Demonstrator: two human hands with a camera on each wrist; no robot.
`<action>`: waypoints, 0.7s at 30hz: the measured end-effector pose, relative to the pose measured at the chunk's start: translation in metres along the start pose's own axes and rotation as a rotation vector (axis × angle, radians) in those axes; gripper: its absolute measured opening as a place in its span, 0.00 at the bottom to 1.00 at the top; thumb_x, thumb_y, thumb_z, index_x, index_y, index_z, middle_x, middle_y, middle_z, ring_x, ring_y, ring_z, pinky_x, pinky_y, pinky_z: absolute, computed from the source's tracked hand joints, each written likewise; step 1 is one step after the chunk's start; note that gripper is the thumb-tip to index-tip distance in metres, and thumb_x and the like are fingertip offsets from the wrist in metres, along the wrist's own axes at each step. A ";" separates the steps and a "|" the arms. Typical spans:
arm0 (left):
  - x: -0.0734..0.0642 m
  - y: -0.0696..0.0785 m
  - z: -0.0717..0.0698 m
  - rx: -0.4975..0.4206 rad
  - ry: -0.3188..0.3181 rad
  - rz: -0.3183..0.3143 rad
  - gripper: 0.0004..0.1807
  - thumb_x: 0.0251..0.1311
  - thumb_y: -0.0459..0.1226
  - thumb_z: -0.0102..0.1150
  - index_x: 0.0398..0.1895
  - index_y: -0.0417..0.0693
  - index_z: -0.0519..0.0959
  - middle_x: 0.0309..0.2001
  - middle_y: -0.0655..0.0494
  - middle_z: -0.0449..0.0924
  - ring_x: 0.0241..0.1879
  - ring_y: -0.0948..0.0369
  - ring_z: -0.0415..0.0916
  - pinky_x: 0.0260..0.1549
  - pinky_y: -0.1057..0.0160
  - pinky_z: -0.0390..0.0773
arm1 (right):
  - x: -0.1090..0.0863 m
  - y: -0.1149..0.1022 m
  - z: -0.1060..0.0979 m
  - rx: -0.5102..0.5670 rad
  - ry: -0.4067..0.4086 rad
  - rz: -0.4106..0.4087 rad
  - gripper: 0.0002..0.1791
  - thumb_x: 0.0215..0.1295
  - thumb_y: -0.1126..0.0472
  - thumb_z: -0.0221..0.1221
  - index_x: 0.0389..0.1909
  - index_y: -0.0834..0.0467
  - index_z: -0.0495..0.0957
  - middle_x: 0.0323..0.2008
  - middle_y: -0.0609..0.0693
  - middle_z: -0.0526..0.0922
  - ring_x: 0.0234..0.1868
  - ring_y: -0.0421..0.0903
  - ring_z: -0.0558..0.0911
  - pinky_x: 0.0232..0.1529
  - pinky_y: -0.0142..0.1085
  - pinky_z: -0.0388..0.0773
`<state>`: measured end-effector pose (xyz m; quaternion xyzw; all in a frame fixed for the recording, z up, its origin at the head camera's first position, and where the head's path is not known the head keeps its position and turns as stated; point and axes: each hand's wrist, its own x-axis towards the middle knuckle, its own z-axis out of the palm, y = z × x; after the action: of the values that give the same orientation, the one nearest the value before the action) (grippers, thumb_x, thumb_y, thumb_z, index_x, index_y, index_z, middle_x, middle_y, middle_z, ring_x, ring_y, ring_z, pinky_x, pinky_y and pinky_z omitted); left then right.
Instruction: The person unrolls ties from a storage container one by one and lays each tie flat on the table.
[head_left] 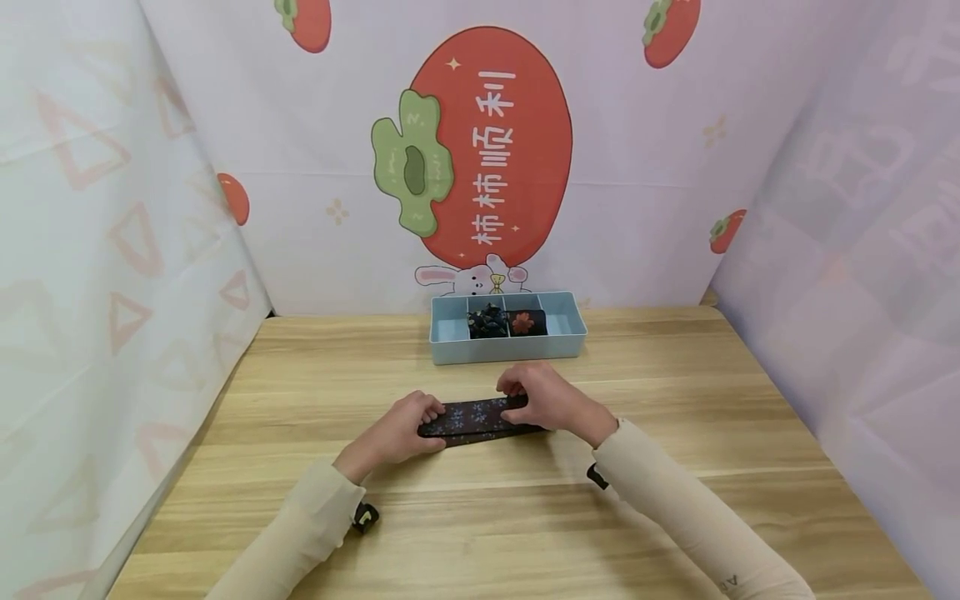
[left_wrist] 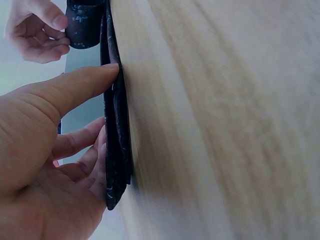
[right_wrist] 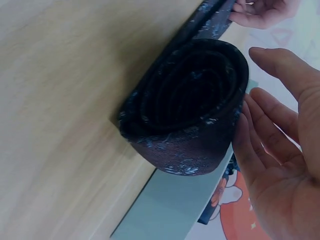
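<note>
Left hand (head_left: 399, 427) and right hand (head_left: 551, 398) held a flowered tie (head_left: 471, 415).
Left fingers pinched its flat end; right fingers curved loosely round its rolled end. It lay on the counter (head_left: 675, 383), near a blue box (head_left: 510, 350) holding dark cloth bundles (head_left: 488, 323).

- Head view: bright, soft, even light over the table (head_left: 465, 550) and backdrop (head_left: 637, 142); the backdrop's print reads sharply.
- Left wall (head_left: 75, 333) and right wall (head_left: 862, 250): milky and washed out, their prints faded.
- Shadows near the left hand (head_left: 407, 429) and right hand (head_left: 549, 398): faint and soft-edged on the wood.
- Left wrist view: dimmer, with a cool cast; the wood grain smears, hazy toward the right, and the strip (left_wrist: 117, 125) goes nearly black, losing most of its pattern.
- Right wrist view: also dim and cool; the strip's blue flecks catch light, its coiled inside sinks into darkness, and a diffuse shadow lies alongside it.
</note>
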<state>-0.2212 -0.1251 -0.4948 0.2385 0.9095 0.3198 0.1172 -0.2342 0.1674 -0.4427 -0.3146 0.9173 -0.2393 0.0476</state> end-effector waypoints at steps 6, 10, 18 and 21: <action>-0.001 -0.001 0.002 -0.007 0.009 0.008 0.25 0.59 0.38 0.77 0.57 0.37 0.80 0.51 0.49 0.79 0.49 0.59 0.77 0.55 0.54 0.81 | -0.004 0.006 0.004 -0.070 0.033 0.005 0.20 0.61 0.57 0.77 0.49 0.63 0.86 0.44 0.55 0.89 0.44 0.48 0.84 0.51 0.44 0.85; -0.001 -0.002 0.002 -0.014 0.012 0.008 0.25 0.59 0.37 0.77 0.57 0.37 0.80 0.52 0.49 0.79 0.49 0.58 0.77 0.55 0.54 0.81 | -0.006 0.009 0.005 -0.106 0.050 0.011 0.19 0.60 0.55 0.77 0.48 0.61 0.87 0.43 0.52 0.87 0.43 0.46 0.83 0.51 0.44 0.85; 0.000 -0.003 0.001 -0.015 0.007 0.022 0.25 0.59 0.38 0.78 0.57 0.37 0.80 0.51 0.48 0.79 0.49 0.59 0.77 0.55 0.55 0.81 | -0.014 0.013 0.001 -0.134 0.070 0.023 0.20 0.58 0.56 0.79 0.47 0.61 0.87 0.43 0.51 0.83 0.42 0.45 0.81 0.49 0.43 0.85; 0.000 -0.003 0.002 -0.013 0.007 0.020 0.26 0.59 0.38 0.78 0.57 0.37 0.80 0.51 0.48 0.79 0.49 0.59 0.77 0.55 0.55 0.81 | -0.016 0.016 -0.002 -0.136 0.082 0.023 0.19 0.57 0.57 0.78 0.47 0.62 0.87 0.43 0.51 0.83 0.41 0.46 0.81 0.48 0.43 0.86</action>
<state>-0.2221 -0.1264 -0.4981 0.2457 0.9053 0.3278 0.1123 -0.2305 0.1884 -0.4496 -0.2965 0.9363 -0.1882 -0.0086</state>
